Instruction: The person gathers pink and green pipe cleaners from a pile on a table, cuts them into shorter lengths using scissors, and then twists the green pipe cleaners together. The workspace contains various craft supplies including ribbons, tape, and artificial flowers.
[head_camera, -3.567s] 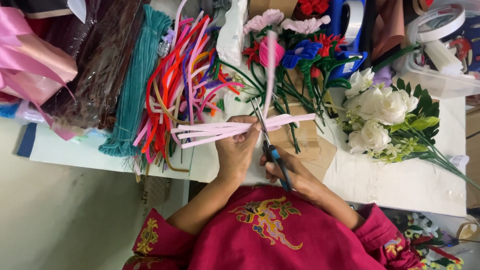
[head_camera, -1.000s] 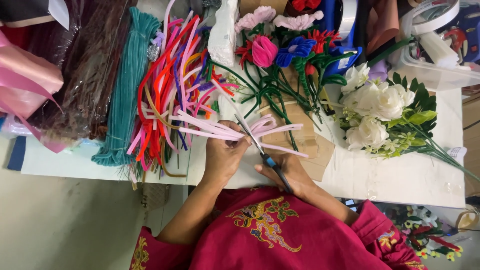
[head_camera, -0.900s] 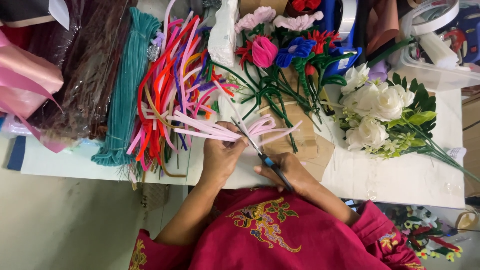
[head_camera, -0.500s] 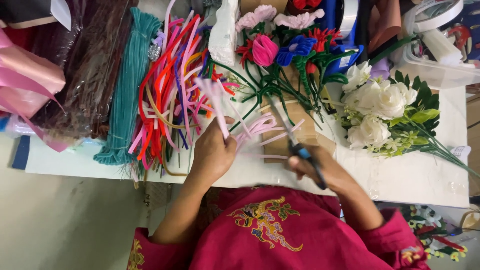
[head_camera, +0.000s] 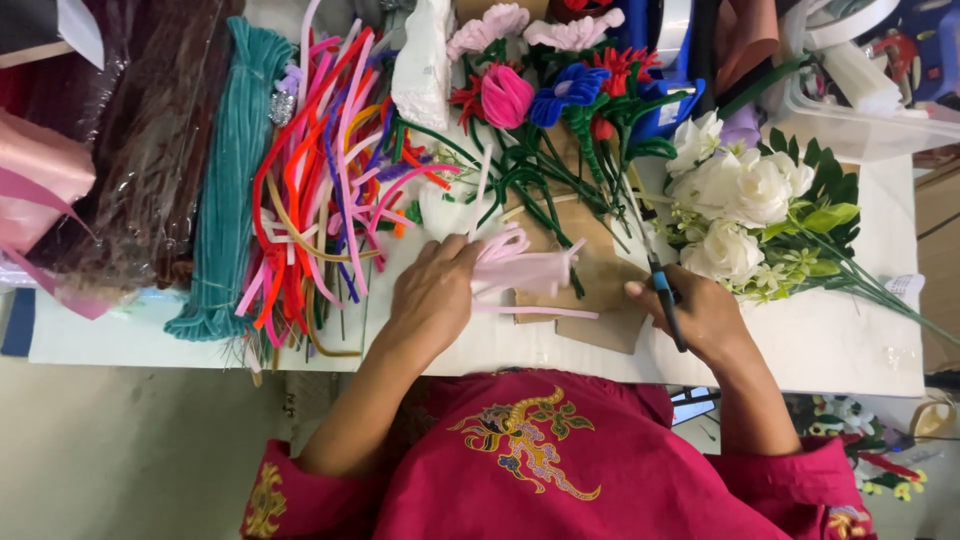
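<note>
White table (head_camera: 820, 340): bears everything listed; bare surface shows only to the right of and below the right hand.

Brown bundle in clear wrap (head_camera: 140, 150): far left of the left hand's grip, well apart.

White artificial flowers with green leaves (head_camera: 750, 200): just above and right of the right hand, stems trailing to the right edge.

Mixed pipe cleaners, red, orange, pink and purple (head_camera: 320, 190): heap immediately left of and above the left hand; loose ends lie near its knuckles.

Teal pipe-cleaner bundle (head_camera: 225, 190): left of the mixed heap, further from the grip.

Finished pipe-cleaner flowers, pink, blue and red on green stems (head_camera: 545, 100): above both hands; the stems run down toward the gap between them and crowd the space over the grip.

Brown card pieces (head_camera: 590, 290): flat on the table between the hands, under the held bundle.

Pink fabric (head_camera: 40, 180): far-left edge.

Left hand (head_camera: 432, 295): closed around pale pink pipe cleaners (head_camera: 525, 270), gripping one end of the bunch; the free ends fan out to the right over the card, one strand lying along the table below.

Right hand (head_camera: 700, 315): curled around scissors (head_camera: 660, 285) with a blue-and-dark handle, blades pointing up toward the flower stems; whether the blades are apart cannot be told. The scissors stand clear of the pink bunch, to its right.
</note>
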